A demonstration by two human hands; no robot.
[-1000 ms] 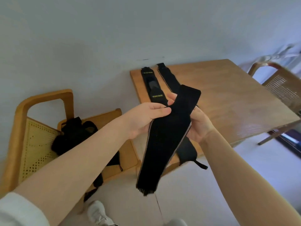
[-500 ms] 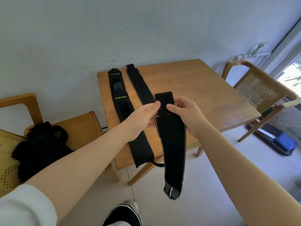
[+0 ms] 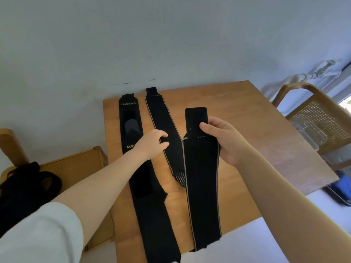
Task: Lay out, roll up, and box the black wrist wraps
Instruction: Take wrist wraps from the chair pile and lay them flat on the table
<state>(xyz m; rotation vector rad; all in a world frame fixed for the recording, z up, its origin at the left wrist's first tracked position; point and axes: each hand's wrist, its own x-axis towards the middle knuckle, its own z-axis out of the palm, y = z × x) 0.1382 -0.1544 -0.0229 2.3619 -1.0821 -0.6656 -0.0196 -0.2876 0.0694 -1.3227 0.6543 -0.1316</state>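
Three black wrist wraps stretch lengthwise over the wooden table (image 3: 237, 114). The left wrap (image 3: 131, 118) carries yellow lettering and hangs past the near edge. The middle wrap (image 3: 161, 118) has grey edge stripes. My right hand (image 3: 222, 139) grips the third wrap (image 3: 201, 177) near its far Velcro end, thumb on top, the strip running down to the table's near edge. My left hand (image 3: 152, 143) hovers over the left and middle wraps with fingers loosely curled, holding nothing.
A wooden chair (image 3: 76, 168) at the left holds a heap of black straps (image 3: 24, 188). Another cane-back chair (image 3: 319, 118) stands right of the table, with a blue object (image 3: 340, 188) on the floor below. A pale wall runs behind.
My left hand has let go of the third wrap and moved left over the other wraps. My right hand has lowered that wrap along the table. The view has come closer.
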